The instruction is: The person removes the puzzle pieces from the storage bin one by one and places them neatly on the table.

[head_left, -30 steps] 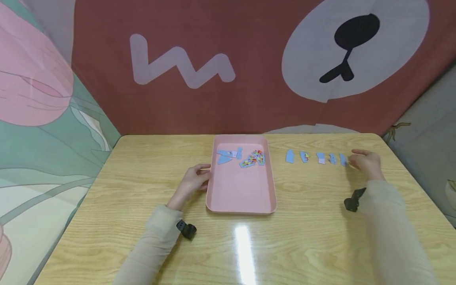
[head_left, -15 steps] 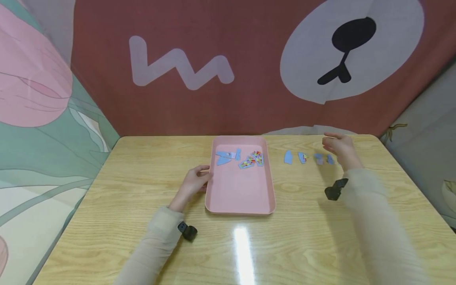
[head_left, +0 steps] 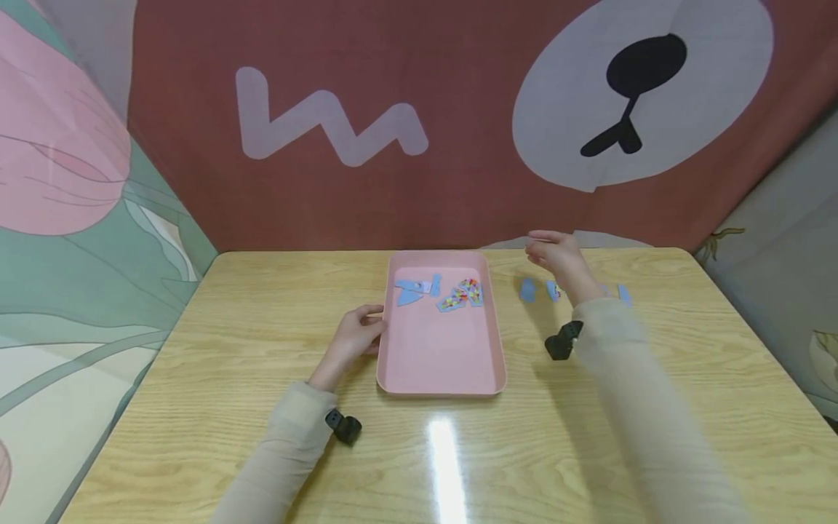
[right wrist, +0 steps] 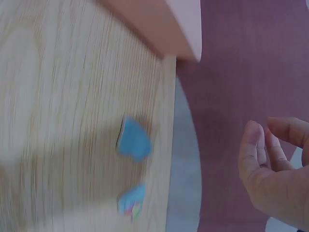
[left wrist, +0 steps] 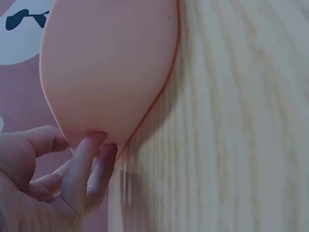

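My left hand [head_left: 353, 335] is beside the left wall of a shallow pink tray [head_left: 441, 367], fingertips touching its outer side; in the left wrist view the fingers [left wrist: 77, 169] press on the tray wall [left wrist: 111, 67]. Inside the tray are light-blue puzzle pieces [head_left: 410, 297] at left and multicoloured pieces [head_left: 470, 290] at right. My right hand [head_left: 559, 260] hovers above the far table edge, right of the tray, fingers loosely bent with nothing between them. Below it a blue piece [head_left: 527, 290] and a patterned piece [head_left: 553, 291] lie on the table.
The row of pieces goes on right, partly behind the right forearm, ending at a blue piece [head_left: 625, 294]. The wooden table [head_left: 249, 320] meets a brown cloth backdrop [head_left: 314, 211] along its far edge. A light reflection [head_left: 447, 466] lies on the near tabletop.
My right hand has swept left from the far-right end of the row toward the tray, uncovering the rightmost blue piece. My left hand stays at the tray's side.
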